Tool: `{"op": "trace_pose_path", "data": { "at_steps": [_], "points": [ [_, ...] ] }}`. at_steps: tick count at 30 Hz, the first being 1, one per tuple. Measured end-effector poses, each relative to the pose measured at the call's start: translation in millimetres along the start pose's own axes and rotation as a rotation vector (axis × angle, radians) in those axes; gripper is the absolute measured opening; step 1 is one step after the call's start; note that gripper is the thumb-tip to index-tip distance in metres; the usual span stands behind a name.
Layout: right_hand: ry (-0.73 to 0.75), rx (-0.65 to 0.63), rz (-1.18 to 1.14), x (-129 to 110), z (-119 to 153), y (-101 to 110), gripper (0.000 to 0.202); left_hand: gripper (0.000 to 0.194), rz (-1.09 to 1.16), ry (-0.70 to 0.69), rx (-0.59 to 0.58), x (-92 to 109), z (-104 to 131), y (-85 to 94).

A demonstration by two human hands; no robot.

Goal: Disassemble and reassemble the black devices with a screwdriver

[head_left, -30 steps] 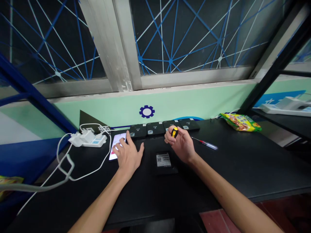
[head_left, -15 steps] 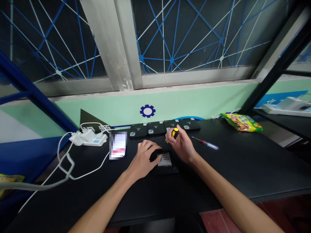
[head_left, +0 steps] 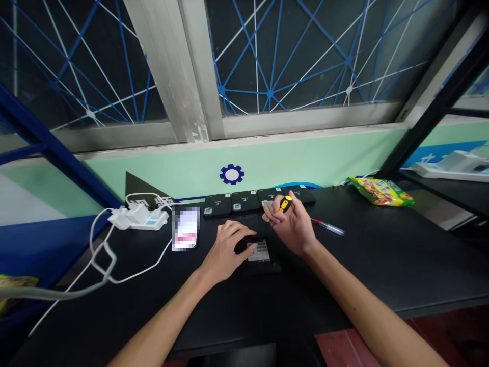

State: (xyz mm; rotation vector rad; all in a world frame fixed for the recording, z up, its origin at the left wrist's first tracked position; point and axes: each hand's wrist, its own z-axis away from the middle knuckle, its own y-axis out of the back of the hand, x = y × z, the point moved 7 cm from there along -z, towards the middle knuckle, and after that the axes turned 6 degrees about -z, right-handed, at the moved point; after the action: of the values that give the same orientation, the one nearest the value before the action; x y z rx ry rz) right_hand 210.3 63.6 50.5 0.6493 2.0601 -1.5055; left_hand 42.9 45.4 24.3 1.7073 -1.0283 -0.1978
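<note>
taking the black device with the white label as the middle of the clock, it lies flat on the black table. the left hand is on its 9 o'clock side, thumb and fingers apart, the thumb over the label and the fingers at the far edge; how firmly they press, i cannot tell. the right hand, between 1 and 2 o'clock, is closed around the yellow-and-black tool handle, raised above the table. 4 black boxes lie in a row from 11 to 1 o'clock, the last 2 partly behind the right hand. the phone and, beyond it, the white power strip are between 9 and 10. the clear-handled screwdriver lies between 2 and 3, and the snack bag is farther off at 2.
</note>
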Motion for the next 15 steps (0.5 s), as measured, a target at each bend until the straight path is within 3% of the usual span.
{"op": "trace_pose_path", "data": {
  "at_steps": [9,15],
  "points": [
    [-0.043,-0.036,0.106,15.1,1.1,5.2,0.056,0.022,0.014,0.004,-0.009,-0.1,-0.8,-1.7],
    [-0.009,-0.084,0.034,15.3,2.5,-1.0,0.023,0.022,0.015,-0.004,-0.031,-0.4,-0.6,-3.2]
  ]
}}
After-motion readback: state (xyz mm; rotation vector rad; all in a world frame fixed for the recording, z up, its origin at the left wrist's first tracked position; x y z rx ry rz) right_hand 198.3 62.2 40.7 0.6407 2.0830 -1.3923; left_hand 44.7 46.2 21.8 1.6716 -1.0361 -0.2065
